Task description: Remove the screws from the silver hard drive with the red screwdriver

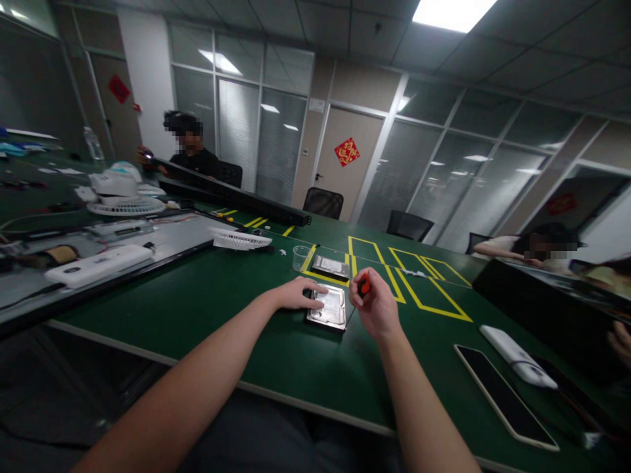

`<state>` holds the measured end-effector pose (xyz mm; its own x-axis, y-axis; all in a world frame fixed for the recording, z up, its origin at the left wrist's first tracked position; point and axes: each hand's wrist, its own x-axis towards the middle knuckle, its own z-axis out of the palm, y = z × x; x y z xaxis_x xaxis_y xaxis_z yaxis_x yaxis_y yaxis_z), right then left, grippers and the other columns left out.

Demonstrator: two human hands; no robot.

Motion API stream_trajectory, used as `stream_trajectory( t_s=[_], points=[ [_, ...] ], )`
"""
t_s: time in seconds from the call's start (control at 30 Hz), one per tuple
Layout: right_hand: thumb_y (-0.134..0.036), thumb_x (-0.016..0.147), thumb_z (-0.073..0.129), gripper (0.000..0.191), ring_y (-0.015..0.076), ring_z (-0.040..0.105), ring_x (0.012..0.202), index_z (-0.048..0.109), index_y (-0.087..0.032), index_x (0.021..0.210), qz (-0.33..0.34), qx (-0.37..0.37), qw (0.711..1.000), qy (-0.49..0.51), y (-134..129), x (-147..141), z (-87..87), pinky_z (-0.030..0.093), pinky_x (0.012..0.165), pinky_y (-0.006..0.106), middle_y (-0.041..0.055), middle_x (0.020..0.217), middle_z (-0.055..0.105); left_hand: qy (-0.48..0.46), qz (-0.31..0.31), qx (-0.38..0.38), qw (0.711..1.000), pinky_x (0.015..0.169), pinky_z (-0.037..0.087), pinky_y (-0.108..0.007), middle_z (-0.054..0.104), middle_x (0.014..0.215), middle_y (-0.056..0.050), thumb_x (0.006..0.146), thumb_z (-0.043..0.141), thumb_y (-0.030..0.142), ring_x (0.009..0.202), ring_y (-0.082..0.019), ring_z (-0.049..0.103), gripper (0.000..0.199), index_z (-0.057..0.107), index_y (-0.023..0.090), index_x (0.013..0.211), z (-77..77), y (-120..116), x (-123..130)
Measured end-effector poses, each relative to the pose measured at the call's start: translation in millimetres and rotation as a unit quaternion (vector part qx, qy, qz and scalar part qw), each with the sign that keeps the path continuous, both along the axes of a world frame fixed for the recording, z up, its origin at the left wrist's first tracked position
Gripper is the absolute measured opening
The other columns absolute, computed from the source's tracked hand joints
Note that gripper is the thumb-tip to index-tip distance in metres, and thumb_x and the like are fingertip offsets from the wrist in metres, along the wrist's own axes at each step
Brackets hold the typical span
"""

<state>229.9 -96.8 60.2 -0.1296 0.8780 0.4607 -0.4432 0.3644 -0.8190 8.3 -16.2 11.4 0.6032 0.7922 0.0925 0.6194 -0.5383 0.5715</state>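
Observation:
On the green table in front of me lies a silver hard drive [331, 309]. My left hand [297, 293] comes in from its left and holds it down on the table, thumb and a finger stretched over the metal cover. Closed around a red and black screwdriver handle [363, 285] is my right hand [377, 303], just right of the drive. The thin shaft slants down to the drive's right edge near the front corner; whether its tip touches a screw is too small to tell. Behind this drive sits a second hard drive [330, 267] with a label, inside a yellow taped outline.
A clear plastic cup [301, 258] stands left of the second drive. A white fan part [241, 239] and a large panel [187, 238] occupy the left. On the right lie a phone [505, 393] and a white device [517, 355]. Other people sit across and at right.

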Motion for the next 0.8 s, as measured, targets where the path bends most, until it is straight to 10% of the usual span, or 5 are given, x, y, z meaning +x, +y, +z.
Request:
stream_trajectory(
  t_s=[0.8],
  points=[
    [-0.043, 0.098, 0.048, 0.034, 0.0097, 0.037, 0.044, 0.063, -0.019, 0.080, 0.002, -0.016, 1.000, 0.016, -0.5, -1.0, 3.3, 0.028, 0.047, 0.023, 0.0003, 0.059, 0.054, -0.004, -0.009, 0.005, 1.000, 0.118, 0.027, -0.047, 0.046, 0.154, -0.009, 0.084, 0.069, 0.064, 0.142, -0.034, 0.040, 0.066, 0.059, 0.035, 0.142, -3.0, 3.1, -1.0]
  ],
)
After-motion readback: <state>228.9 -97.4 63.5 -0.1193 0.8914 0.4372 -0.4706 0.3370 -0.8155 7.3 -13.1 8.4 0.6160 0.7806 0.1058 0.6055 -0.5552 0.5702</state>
